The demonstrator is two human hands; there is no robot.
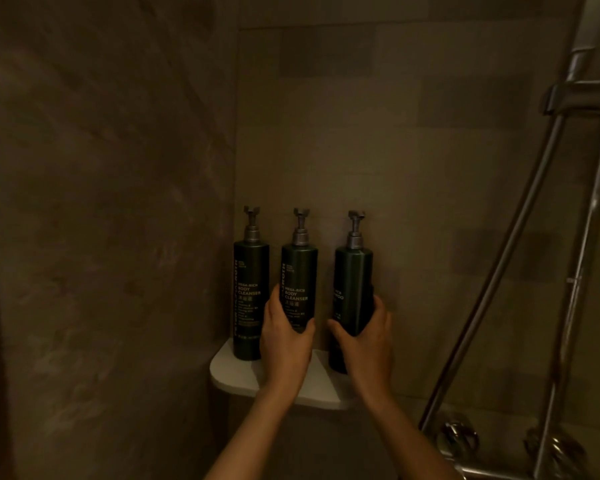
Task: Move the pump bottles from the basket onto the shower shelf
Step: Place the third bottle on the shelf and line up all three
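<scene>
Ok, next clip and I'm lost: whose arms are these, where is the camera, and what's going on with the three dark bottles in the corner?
There is no machine here. The one picture comes from a wide-angle camera worn on a person's head, looking forward and down, so the two bare arms reaching in from below are the wearer's own.

The scene is a dim tiled shower corner with a small white shelf. Three dark green pump bottles stand upright in a row on it. The left bottle, labelled body cleanser, is untouched. The left hand is wrapped around the middle bottle, also body cleanser. The right hand grips the right bottle, whose label is turned partly away. Metal shower pipes and a hose run down the right side. No basket is in view.
</scene>
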